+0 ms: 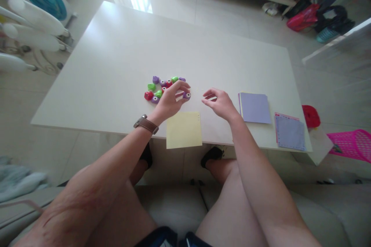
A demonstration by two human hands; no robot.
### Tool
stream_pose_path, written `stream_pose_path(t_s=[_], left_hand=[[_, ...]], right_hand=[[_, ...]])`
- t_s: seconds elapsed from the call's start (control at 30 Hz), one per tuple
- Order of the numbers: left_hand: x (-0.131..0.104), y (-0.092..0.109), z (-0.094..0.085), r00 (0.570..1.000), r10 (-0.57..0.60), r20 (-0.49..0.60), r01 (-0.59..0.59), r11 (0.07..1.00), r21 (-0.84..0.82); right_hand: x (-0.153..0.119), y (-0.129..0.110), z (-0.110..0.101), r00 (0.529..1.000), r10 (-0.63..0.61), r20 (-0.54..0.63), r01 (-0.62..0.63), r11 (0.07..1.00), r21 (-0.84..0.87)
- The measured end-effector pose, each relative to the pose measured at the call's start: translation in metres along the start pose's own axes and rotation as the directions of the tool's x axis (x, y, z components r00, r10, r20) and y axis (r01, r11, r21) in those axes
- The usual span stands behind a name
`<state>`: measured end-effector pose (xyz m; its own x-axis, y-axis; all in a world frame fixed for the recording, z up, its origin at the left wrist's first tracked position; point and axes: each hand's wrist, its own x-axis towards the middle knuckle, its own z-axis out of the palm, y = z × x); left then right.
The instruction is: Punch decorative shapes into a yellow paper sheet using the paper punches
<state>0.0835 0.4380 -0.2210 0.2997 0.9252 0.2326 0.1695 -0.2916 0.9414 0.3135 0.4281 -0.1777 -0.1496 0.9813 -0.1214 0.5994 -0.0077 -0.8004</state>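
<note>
My left hand (173,94), with a watch on its wrist, is closed on a small purple craft punch (187,95) held between thumb and fingers. Beneath and beyond that hand, several small punches (148,95) in red, green and purple lie in a cluster, partly hidden by it. My right hand (218,101) hovers to the right with curved fingers apart and nothing visible between them. Between my arms, a yellow sheet of paper (184,130) overhangs the table's near edge, with small marks like punched holes at its upper right corner. Tiny pale bits lie between the hands.
A stack of purple and yellow paper (255,108) is on the white table (185,50), right of my right hand. Farther right lie punched-edge sheets (290,132). A pink basket (352,145) and a red item (311,116) stand beyond the table's right edge.
</note>
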Motion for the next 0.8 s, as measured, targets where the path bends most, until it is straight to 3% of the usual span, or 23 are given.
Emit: stream_pose_path(t_s=[0.2,0.3,0.53,0.8], left_hand=[[-0.005,0.004,0.011,0.997,0.053,0.057,-0.046,0.993,-0.105],[-0.006,0.004,0.014,0.996,0.057,0.067,-0.049,0.992,-0.116],[-0.004,0.007,0.015,0.998,0.043,0.048,-0.037,0.991,-0.131],[-0.005,0.016,0.015,0.995,0.084,0.061,-0.075,0.988,-0.138]], right_hand=[[0.003,0.003,0.018,0.988,-0.082,0.128,0.027,0.924,0.381],[0.004,0.003,0.024,0.981,-0.110,0.157,0.022,0.879,0.477],[0.004,0.002,0.025,0.992,-0.058,0.111,0.003,0.894,0.448],[0.003,0.001,0.028,0.995,-0.080,0.056,0.058,0.946,0.318]])
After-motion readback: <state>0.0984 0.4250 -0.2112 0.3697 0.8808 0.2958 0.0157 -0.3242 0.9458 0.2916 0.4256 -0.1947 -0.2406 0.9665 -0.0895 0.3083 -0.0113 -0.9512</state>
